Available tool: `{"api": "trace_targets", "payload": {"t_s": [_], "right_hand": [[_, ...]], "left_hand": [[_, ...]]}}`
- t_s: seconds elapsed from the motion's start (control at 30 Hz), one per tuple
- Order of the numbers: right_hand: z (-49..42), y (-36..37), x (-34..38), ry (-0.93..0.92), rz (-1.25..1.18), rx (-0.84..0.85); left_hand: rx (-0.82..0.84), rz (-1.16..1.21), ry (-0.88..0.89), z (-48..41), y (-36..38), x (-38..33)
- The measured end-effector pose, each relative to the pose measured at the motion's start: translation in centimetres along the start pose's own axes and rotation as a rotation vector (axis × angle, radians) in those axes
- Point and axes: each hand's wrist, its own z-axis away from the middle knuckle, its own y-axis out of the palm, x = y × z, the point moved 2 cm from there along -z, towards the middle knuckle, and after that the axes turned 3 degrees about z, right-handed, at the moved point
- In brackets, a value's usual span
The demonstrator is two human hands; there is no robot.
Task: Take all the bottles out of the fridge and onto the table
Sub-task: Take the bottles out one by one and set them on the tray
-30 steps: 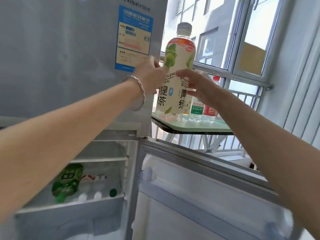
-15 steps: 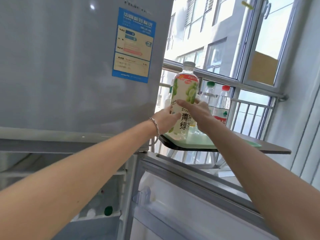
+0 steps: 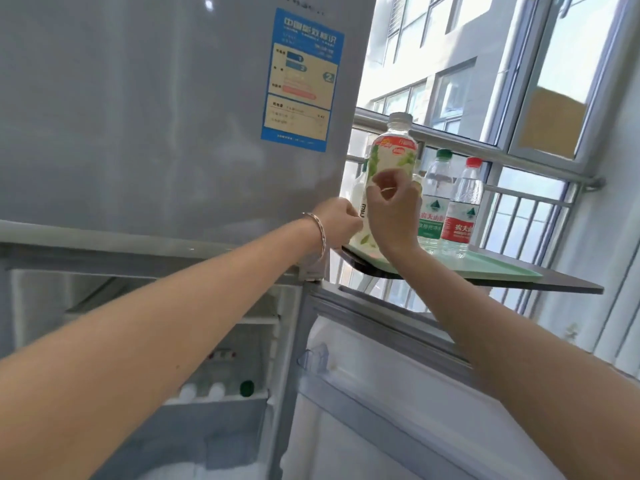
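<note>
A: Head view: where is the tea bottle (image 3: 389, 157) sitting?
B: On the table (image 3: 561, 288), at its near-left corner; the left hand (image 3: 337, 221) and right hand (image 3: 393, 209) are cupping its sides.
A: Next?
B: Probably releasing, then reaching for the bottles in the fridge (image 3: 216, 391).

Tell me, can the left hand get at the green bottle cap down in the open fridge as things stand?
Probably yes. The left hand would have to leave the tall green-labelled tea bottle first. The round green bottle cap lies uncovered at the front of the open fridge compartment, with nothing blocking it.
</note>
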Motion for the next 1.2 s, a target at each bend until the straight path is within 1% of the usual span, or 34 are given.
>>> {"api": "trace_targets", "payload": {"t_s": [0.07, 0.13, 0.2, 0.3, 0.37, 0.4, 0.47, 0.53, 0.57, 0.63, 0.7, 0.77, 0.87, 0.97, 1.07, 1.2], "right_hand": [[2.1, 1.3, 1.8, -0.062, 0.023, 0.15], [5.5, 3.5, 2.9, -0.029, 0.05, 0.308], [8.6, 5.7, 3.3, 0.019, 0.095, 0.464], [13.3, 9.3, 3.5, 0.015, 0.171, 0.741], [16.4, 11.6, 3.5, 0.027, 0.201, 0.939], [18.1, 12.7, 3.3, 0.04, 0.221, 1.044], [21.5, 15.5, 2.4, 0.025, 0.275, 1.226], [24.4, 18.2, 0.7, 0.001, 0.35, 1.324], [25.8, 19.6, -0.2, -0.003, 0.379, 1.354], [27.9, 21.8, -1.9, 0.017, 0.416, 1.386], [29.4, 23.9, -3.6, -0.008, 0.441, 1.398], [30.3, 25.6, -5.1, -0.043, 0.483, 1.414], [31.1, 27.8, -7.1, -0.058, 0.523, 1.468], [31.5, 29.2, -8.5, -0.066, 0.528, 1.493], [32.0, 30.5, -9.7, -0.037, 0.522, 1.474], [32.2, 31.2, -10.6, -0.031, 0.513, 1.407]], "left_hand": [[0.059, -0.011, -0.055, 0.8, -1.5, 0.8], [0.188, -0.107, -0.19, 2.9, -3.4, 3.3], [0.378, -0.179, -0.398, 4.7, -5.0, 6.5], [0.615, -0.291, -0.753, 7.9, -7.0, 11.7], [0.718, -0.345, -0.923, 10.2, -7.9, 15.1], [0.729, -0.373, -0.987, 11.1, -8.0, 17.0], [0.695, -0.459, -1.089, 12.8, -8.2, 20.2], [0.617, -0.645, -1.063, 14.0, -8.1, 22.0], [0.527, -0.742, -1.017, 14.4, -8.1, 22.8], [0.309, -0.798, -0.936, 14.5, -7.9, 25.2], [0.256, -0.826, -0.93, 14.4, -7.3, 28.8], [0.243, -0.776, -0.943, 13.3, -6.3, 33.6], [0.218, -0.723, -0.917, 11.4, -5.0, 38.9], [0.115, -0.675, -0.928, 10.5, -4.2, 41.0], [0.0, -0.598, -0.958, 10.2, -3.6, 42.7], [-0.224, -0.414, -1.121, 10.6, -3.2, 45.6]]}}
